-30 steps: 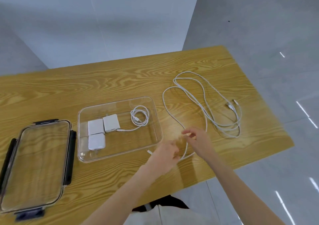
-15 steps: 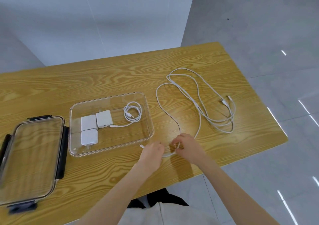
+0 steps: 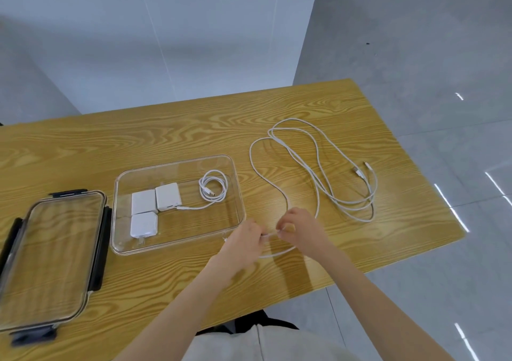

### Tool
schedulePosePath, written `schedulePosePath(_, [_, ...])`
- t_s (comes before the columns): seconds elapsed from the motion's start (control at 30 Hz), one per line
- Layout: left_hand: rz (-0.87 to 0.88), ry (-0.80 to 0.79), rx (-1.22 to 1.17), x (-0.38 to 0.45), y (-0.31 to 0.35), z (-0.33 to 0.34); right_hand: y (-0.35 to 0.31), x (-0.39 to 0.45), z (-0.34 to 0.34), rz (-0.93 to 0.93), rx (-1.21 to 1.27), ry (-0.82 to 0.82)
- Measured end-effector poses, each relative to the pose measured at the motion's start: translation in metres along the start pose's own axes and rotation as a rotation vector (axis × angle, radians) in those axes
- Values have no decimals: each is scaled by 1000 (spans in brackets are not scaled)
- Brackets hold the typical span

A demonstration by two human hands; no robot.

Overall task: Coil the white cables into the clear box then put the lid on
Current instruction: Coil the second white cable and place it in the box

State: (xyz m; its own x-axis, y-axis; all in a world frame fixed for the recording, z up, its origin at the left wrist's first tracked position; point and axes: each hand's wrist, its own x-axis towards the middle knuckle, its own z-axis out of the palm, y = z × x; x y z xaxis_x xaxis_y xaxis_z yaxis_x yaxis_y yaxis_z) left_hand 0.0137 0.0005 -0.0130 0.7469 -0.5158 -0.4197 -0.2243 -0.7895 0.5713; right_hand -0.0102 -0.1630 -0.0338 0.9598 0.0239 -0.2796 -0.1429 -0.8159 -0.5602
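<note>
Two bare forearms reach in from the near edge of the wooden table (image 3: 166, 139) and meet just off the near right corner of the clear box (image 3: 122, 250). The left hand (image 3: 245, 243) is turned palm down, fingers curled in, pinching a white cable (image 3: 288, 202) near its end; a short tip of it pokes out toward the box wall. The right hand (image 3: 300, 229) sits just beside it, fingers bent and closed narrowly on the same cable, with a short taut stretch running between the two hands and a low loop sagging under them onto the wood.

From the right hand that cable runs away in a wide curve toward the far edge, then joins a loose tangle of white cables (image 3: 346, 194) sprawled toward the table's right end, two plug ends showing near its right side.

Inside the box, three white charger blocks (image 3: 144, 211) cluster at the left half, and a small coiled white cable (image 3: 213, 186) lies at the far right part, its tail plugged into one block.

Well to the left, by the table's left end, the clear lid (image 3: 50, 255) with dark latches lies flat, apart from the box.
</note>
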Motion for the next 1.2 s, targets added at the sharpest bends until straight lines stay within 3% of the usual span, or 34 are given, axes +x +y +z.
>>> schedulePosePath(0.17, [-114,-152,-862,-11,41,-55,-35,10,-48,-101,258,287])
schedulePosePath(0.3, [73,-47,-1068,-28,63,-100,-70,12,-77,-215,339,457])
schedulePosePath(0.4, [278,-61,-1208,-45,72,-131,-88,22,-93,-167,644,352])
schedulePosePath(0.5, [421,-81,-1342,-57,74,-152,-103,31,-91,-201,531,151])
schedulePosePath(0.6, [438,47,-1361,-57,65,-170,-113,36,-69,-173,539,136])
schedulePosePath(0.77, [362,253,-1415,-40,31,-181,-132,21,-52,-248,192,-122])
schedulePosePath(0.87, [249,323,-1253,-30,13,-174,-145,18,-60,-389,15,-44])
schedulePosePath(0.93, [158,349,-1118,-25,4,-168,-152,17,-74,-371,-26,25])
schedulePosePath(1.1, [130,202,-887,-25,2,-156,-168,14,-113,-404,-122,153])
schedulePosePath(1.2, [144,123,-996,-34,12,-152,-174,21,-126,-419,-67,172])
